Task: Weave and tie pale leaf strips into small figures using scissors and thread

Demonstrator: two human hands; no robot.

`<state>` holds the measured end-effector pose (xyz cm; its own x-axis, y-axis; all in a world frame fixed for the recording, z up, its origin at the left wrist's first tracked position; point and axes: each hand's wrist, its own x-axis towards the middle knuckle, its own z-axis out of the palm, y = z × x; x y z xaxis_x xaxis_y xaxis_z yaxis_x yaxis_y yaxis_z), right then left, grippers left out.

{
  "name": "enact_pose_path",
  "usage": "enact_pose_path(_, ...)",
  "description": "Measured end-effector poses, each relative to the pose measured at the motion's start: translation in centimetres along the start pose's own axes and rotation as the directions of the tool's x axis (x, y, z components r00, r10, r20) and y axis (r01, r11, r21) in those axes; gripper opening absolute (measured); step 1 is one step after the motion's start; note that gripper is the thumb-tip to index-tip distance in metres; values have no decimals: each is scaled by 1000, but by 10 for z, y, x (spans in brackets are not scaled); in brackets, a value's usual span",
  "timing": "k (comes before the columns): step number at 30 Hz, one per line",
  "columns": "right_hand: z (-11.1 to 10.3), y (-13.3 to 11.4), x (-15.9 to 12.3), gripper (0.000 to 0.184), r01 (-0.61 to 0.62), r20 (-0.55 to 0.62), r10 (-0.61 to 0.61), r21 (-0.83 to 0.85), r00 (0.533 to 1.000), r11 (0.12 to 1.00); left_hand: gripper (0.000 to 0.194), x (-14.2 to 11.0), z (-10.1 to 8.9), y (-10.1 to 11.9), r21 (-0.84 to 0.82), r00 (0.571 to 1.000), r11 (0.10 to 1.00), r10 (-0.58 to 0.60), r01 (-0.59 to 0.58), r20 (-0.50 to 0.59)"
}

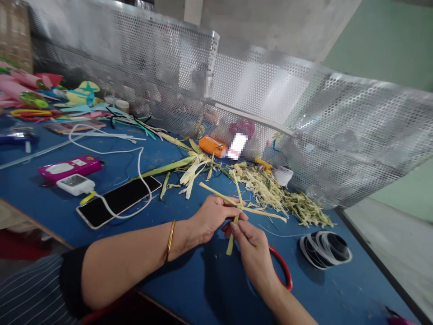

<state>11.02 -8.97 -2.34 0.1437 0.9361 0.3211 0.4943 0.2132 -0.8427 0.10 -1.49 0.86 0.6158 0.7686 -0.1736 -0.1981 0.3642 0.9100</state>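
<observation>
Pale green-yellow leaf strips (264, 213) cross one another in a small woven knot above the blue table. My left hand (213, 216), with a gold bangle at its wrist, pinches the strips near the crossing from the left. From below, my right hand (252, 239) closes on the strips with thumb and fingers, and one strip end hangs down between the hands. Red scissor-like handles (282, 268) lie partly hidden behind my right wrist. To the right stands a black spool (324, 249) wound with clear line.
Whole leaves (191, 169) and shredded leaf scraps (267, 189) lie beyond my hands. A black phone (118, 203), a white cable (140, 171) and a magenta device (71, 168) sit at left. A perforated metal screen (250, 85) bounds the blue table (189, 280) at the back.
</observation>
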Motion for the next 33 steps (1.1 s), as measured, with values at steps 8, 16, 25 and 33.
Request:
enact_pose_path(8,-10,-6,-3,35,149,56,-138,-398,989,905,6,10,-11,6,36,1000,999,-3,3,3)
enact_pose_path(16,-37,-2,11,24,222,-12,-378,-791,926,570,11,10,-16,17,95,998,994,-50,47,30)
enact_pose_path(25,-20,1,6,37,225,5,-329,-741,944,633,20,15,-19,5,210,998,977,-29,41,-61)
enact_pose_path(33,-6,-4,0,35,332,61,-386,-642,921,691,7,10,-4,-3,140,987,990,47,-25,-154)
